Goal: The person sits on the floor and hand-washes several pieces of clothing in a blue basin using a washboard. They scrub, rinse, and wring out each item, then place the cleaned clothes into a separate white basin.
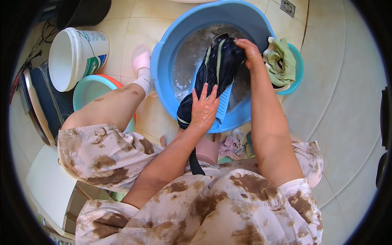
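Observation:
A wet dark garment with pale green stripes (225, 61) lies over a blue plastic washboard (226, 99), whose lower end rests at the near rim of a large blue basin (162, 82). Grey sudsy water (191, 55) fills the basin's bottom. My left hand (204, 107) presses flat on the garment's near part with its fingers spread. Farther up, my right hand (249, 52) grips the garment's far right edge between thumb and fingers. Part of the cloth hangs over the near left rim of the basin.
A green garment (280, 62) sits in a small teal basin (299, 70) at the right. To the left stand a white bucket (62, 59) and a mint basin (88, 92). Crumpled pink cloth (229, 147) lies near my feet. A floor drain (288, 8) is at the top right.

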Available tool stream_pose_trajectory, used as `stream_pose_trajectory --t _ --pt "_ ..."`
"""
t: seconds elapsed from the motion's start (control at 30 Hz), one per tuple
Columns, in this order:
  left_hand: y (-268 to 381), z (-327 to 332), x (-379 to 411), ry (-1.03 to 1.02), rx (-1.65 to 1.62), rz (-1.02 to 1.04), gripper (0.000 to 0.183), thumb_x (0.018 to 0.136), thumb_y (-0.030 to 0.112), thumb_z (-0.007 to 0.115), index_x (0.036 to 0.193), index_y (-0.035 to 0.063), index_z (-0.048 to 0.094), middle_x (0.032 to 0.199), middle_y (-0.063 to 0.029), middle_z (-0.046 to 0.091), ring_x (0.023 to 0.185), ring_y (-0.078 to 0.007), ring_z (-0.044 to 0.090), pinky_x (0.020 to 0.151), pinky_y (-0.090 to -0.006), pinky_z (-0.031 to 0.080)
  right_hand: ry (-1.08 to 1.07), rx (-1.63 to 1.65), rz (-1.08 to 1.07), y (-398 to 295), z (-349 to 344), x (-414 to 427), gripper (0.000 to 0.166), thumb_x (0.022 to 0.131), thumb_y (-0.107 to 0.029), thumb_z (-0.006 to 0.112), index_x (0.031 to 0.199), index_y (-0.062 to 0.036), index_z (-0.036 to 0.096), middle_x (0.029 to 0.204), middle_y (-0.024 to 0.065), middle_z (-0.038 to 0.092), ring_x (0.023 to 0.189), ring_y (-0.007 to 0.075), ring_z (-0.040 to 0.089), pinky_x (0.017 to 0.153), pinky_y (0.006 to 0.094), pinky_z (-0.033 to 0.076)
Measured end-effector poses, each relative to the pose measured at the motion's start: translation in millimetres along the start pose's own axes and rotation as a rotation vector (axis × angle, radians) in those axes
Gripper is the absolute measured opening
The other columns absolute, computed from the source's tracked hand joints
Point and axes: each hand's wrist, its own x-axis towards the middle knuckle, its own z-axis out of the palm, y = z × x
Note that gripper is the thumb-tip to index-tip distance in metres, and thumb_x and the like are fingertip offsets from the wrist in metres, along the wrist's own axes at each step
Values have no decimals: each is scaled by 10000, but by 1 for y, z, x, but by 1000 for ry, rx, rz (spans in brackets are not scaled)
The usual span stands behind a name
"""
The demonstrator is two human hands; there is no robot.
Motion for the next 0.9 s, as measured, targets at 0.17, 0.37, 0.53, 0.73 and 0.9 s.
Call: stream_pose_trajectory --t 0.17,0.37,0.53,0.73,0.9 --pt "-7 -3 -5 -122 62 18 488 840 163 637 1326 204 629 1525 -109 447 1440 -402 334 1122 -700 237 223 -1029 -8 -14 73 -9 800 802 -618 697 1464 -217 494 1525 211 421 1358 426 443 1078 609 381" --pt "-9 -11 -2 15 -68 -382 839 776 391 733 1520 207 393 1556 -227 351 1433 -426 331 1164 -644 203 214 -1283 34 -19 48 -19 644 771 -471 723 1345 -197 620 1394 145 552 1281 368 547 1016 482 484" --pt "-20 -12 -5 -104 -28 -475 758 784 401 734 1437 108 483 1473 -263 428 1150 -380 511 994 -467 389 160 -1156 -653 13 75 -128 352 648 -275 758 954 -107 712 1197 123 608 1128 364 543 848 482 493" --pt "-19 4 -1 -41 -39 -456 790 773 396 739 1459 122 459 1463 -285 424 1087 -389 507 961 -478 391 505 -1224 -797 63 96 -114 349 664 -368 782 842 -89 670 1137 119 600 1109 344 521 905 506 377" --pt "-14 -5 0 -62 6 -427 862 756 417 756 1497 135 417 1462 -286 426 1082 -393 506 969 -482 388 469 -1258 97 6 95 -23 472 792 -502 713 1042 -103 739 1249 164 609 1223 356 497 963 525 410"
